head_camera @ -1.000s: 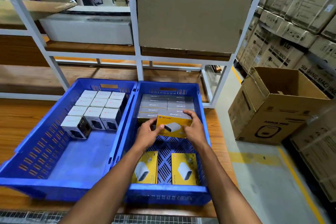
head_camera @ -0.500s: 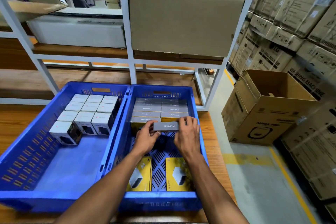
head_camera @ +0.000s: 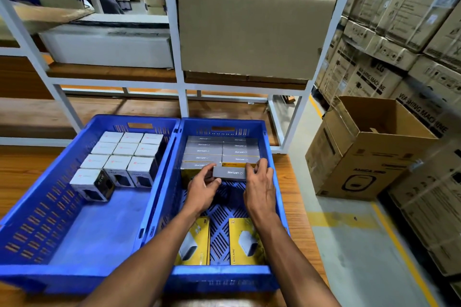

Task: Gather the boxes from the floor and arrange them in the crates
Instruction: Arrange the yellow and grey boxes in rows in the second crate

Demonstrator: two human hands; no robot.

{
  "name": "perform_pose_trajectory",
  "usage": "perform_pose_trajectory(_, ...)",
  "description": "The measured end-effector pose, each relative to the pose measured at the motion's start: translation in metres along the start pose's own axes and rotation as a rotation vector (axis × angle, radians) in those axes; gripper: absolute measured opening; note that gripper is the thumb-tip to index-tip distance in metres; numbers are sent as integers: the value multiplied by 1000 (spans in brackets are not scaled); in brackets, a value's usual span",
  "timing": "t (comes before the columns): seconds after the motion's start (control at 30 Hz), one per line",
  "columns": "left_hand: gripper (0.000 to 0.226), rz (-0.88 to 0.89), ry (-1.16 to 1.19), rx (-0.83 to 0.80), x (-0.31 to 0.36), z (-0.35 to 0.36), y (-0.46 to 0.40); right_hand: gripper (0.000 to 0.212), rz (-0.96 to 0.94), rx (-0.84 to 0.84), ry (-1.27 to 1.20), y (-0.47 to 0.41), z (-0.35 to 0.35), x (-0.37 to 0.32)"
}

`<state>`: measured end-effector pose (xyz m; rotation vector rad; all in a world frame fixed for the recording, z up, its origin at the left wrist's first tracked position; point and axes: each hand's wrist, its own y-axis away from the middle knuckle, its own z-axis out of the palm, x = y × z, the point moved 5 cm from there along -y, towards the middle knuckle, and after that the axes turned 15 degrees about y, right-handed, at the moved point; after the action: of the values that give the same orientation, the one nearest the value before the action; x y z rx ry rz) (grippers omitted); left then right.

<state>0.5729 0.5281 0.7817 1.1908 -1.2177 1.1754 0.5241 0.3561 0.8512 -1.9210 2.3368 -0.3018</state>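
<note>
Two blue crates side by side on a wooden table [head_camera: 296, 209]; left crate [head_camera: 37, 209] with white boxes [head_camera: 126, 149] standing in rows at its far end, one more white box [head_camera: 92, 183] set apart at the front of the group, just beside the row; right crate [head_camera: 268, 147] with grey-topped boxes [head_camera: 222, 151] packed upright in two columns against its far wall.

Held between both hands, a grey-topped box [head_camera: 229, 172], upright, grey edge up with printed lettering, just in front of the packed rows and over the right column; whether touching the row behind, cannot tell. Left hand [head_camera: 203, 188] gripping the left end of this box, thumb on the near face, fingers curled over the top; right hand [head_camera: 259, 187] gripping the right end, fingers curled over the far edge. Both forearms reaching in over the near wall of the right crate.

Lying flat on the perforated floor of the right crate, near the front wall, two yellow boxes: one [head_camera: 194, 242] partly under the left forearm, the other [head_camera: 245, 242] just beside the right forearm; apart from each other.

Behind the crates, a white metal rack [head_camera: 172, 32] with a large brown carton [head_camera: 254, 32] on its shelf; at the right, on the floor, an open carton [head_camera: 369, 154], and stacked cartons [head_camera: 399, 20] behind it.
</note>
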Motion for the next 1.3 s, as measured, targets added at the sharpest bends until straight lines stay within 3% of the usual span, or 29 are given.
perform_pose_trajectory(0.17,49,-32,92,-5,-5,-2,-4,61,-10,2,59,3,-5,-5)
perform_pose_trajectory(0.33,51,-66,115,-39,-11,2,-6,49,-74,58,171,-1,-6,-7)
perform_pose_trajectory(0.47,62,-125,112,-143,-16,12,-6,38,-23,-49,93,-2,14,-4)
perform_pose_trajectory(0.63,76,-192,72,-204,-30,15,-8,72,-60,-118,161,-5,35,-13)
perform_pose_trajectory(0.8,78,-273,40,-254,-39,19,-7,77,-58,-124,178,-7,40,-9)
perform_pose_trajectory(1.0,87,-374,-32,-350,-51,25,0,70,-147,-313,175,-8,98,-13)
perform_pose_trajectory(1.13,89,-390,-101,-360,-52,26,3,80,-128,-404,84,-1,82,-15)
perform_pose_trajectory(1.3,58,-349,-355,-138,-58,1,-11,37,-31,-240,-66,-9,66,-7)
